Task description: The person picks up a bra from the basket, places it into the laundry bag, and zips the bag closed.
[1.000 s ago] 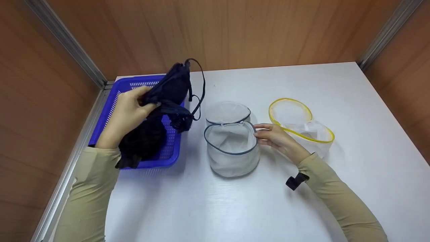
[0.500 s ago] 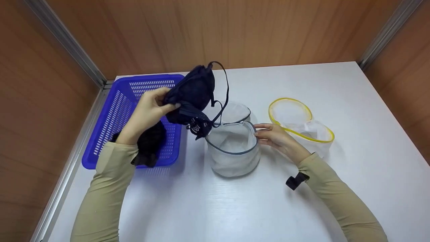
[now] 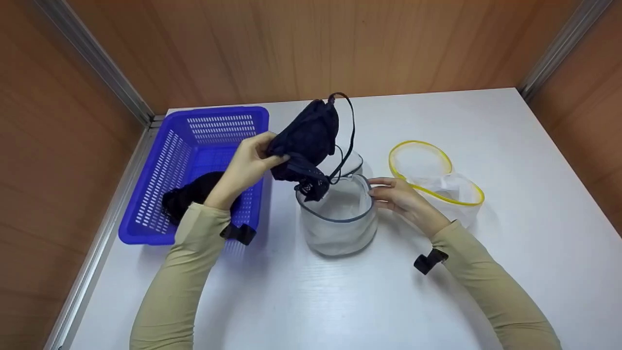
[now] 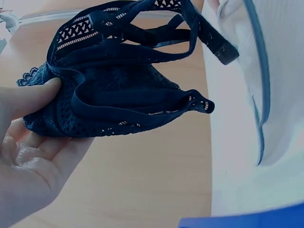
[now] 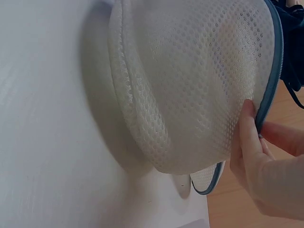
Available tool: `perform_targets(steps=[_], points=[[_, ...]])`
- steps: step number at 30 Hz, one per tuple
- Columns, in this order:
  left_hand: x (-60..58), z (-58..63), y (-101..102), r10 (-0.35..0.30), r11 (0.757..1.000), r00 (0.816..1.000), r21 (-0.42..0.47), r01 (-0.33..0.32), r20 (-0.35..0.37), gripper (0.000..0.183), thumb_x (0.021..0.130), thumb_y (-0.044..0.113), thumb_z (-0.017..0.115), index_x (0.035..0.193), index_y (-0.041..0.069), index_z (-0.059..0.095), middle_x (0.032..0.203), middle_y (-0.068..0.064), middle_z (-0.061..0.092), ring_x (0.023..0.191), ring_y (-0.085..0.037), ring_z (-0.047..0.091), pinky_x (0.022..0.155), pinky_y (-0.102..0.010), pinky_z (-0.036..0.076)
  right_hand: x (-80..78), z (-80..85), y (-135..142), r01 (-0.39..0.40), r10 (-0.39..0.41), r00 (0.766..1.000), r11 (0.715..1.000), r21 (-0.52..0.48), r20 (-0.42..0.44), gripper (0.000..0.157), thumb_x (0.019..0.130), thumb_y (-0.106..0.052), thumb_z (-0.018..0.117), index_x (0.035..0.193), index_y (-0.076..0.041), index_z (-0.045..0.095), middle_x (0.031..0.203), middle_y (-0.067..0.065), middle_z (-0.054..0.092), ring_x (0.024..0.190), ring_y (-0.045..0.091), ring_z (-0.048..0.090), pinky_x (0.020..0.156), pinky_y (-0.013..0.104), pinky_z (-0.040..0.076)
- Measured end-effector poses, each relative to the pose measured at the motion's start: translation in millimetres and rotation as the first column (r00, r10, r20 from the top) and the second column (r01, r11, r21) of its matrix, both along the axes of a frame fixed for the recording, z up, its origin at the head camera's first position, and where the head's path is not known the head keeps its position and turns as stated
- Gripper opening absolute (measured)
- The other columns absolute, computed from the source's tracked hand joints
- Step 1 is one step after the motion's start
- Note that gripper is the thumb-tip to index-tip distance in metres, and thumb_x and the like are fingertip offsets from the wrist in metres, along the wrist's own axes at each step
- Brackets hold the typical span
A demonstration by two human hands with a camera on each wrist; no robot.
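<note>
My left hand (image 3: 245, 165) pinches a folded navy lace bra (image 3: 308, 136) between thumb and fingers. It hangs in the air above the mouth of a white mesh laundry bag (image 3: 337, 238) with a dark blue zip edge. In the left wrist view, the bra's (image 4: 118, 90) strap and hook band dangle towards the bag. My right hand (image 3: 406, 201) grips the bag's rim at its right side; the right wrist view shows thumb and fingers on either side of the zip edge (image 5: 270, 90). The bag stands upright, its lid folded back and partly hidden behind the bra.
At the left stands a blue plastic basket (image 3: 127, 216) with a black garment (image 3: 194, 194) in it, partly behind my left arm. A second mesh bag (image 3: 454, 209) with a yellow edge lies open beyond my right hand. Wooden panels (image 3: 311, 48) enclose the white table (image 3: 311, 301).
My left hand has carried the bra to the right, from over the basket to over the mesh laundry bag. The right hand keeps its hold on the rim.
</note>
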State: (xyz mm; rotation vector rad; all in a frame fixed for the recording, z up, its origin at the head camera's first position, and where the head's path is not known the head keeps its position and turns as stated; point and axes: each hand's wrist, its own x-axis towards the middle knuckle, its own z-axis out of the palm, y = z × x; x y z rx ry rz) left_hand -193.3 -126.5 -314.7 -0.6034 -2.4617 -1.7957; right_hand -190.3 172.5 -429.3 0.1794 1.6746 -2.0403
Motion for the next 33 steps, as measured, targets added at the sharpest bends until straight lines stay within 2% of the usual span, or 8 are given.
perform_targets(steps=[8, 18, 23, 29, 33], points=[[0.0, -11.0, 11.1, -0.083, 0.996, 0.995, -0.013, 0.084, 0.055, 0.02, 0.075, -0.009, 0.06, 0.095, -0.012, 0.056, 0.08, -0.008, 0.058, 0.069, -0.006, 0.055, 0.064, -0.019, 0.046, 1.2, 0.1, 0.6, -0.017, 0.016, 1.0, 0.999, -0.04, -0.012, 0.047, 0.084, 0.008, 0.048, 0.128, 0.013, 0.032, 0.088, 0.003, 0.061, 0.078, 0.011, 0.059, 0.076, 0.026, 0.05], [-0.4, -23.6, 11.6, -0.2, 0.978, 0.969, -0.035, 0.207, 0.148, 0.014, 0.077, -0.008, 0.058, 0.09, -0.009, 0.056, 0.079, -0.008, 0.058, 0.07, -0.008, 0.055, 0.064, -0.02, 0.046, 0.9, -0.9, 2.2, -0.009, 0.007, 1.0, 0.996, -0.085, -0.024, 0.041, 0.084, 0.01, 0.046, 0.124, 0.012, 0.036, 0.08, 0.002, 0.062, 0.073, 0.011, 0.06, 0.067, 0.023, 0.051], [-0.7, -27.9, 9.1, -0.229, 0.967, 0.961, -0.077, 0.243, 0.156, 0.012, 0.078, -0.007, 0.058, 0.09, -0.008, 0.056, 0.08, -0.009, 0.058, 0.07, -0.008, 0.053, 0.065, -0.02, 0.045, 0.9, -1.3, 3.2, 0.005, -0.007, 1.0, 0.995, -0.101, -0.018, 0.038, 0.084, 0.011, 0.045, 0.121, 0.01, 0.039, 0.079, 0.002, 0.062, 0.072, 0.011, 0.06, 0.067, 0.022, 0.051], [1.5, -29.4, 5.9, -0.253, 0.949, 0.95, -0.142, 0.28, 0.18, 0.015, 0.078, -0.005, 0.059, 0.093, -0.008, 0.058, 0.082, -0.008, 0.059, 0.073, -0.009, 0.053, 0.068, -0.021, 0.045, 1.3, -1.1, 4.2, 0.016, -0.017, 1.0, 0.995, -0.097, -0.006, 0.045, 0.085, 0.01, 0.043, 0.128, 0.012, 0.029, 0.077, 0.002, 0.061, 0.072, 0.011, 0.059, 0.066, 0.021, 0.05], [3.6, -29.6, 4.9, -0.272, 0.935, 0.943, -0.182, 0.306, 0.19, 0.016, 0.078, -0.005, 0.059, 0.094, -0.007, 0.06, 0.081, -0.007, 0.059, 0.07, -0.009, 0.051, 0.066, -0.021, 0.044, 1.7, -0.5, 4.5, 0.025, -0.025, 1.0, 0.993, -0.117, -0.002, 0.036, 0.085, 0.01, 0.043, 0.121, 0.008, 0.036, 0.077, 0.002, 0.061, 0.072, 0.011, 0.059, 0.066, 0.021, 0.05]])
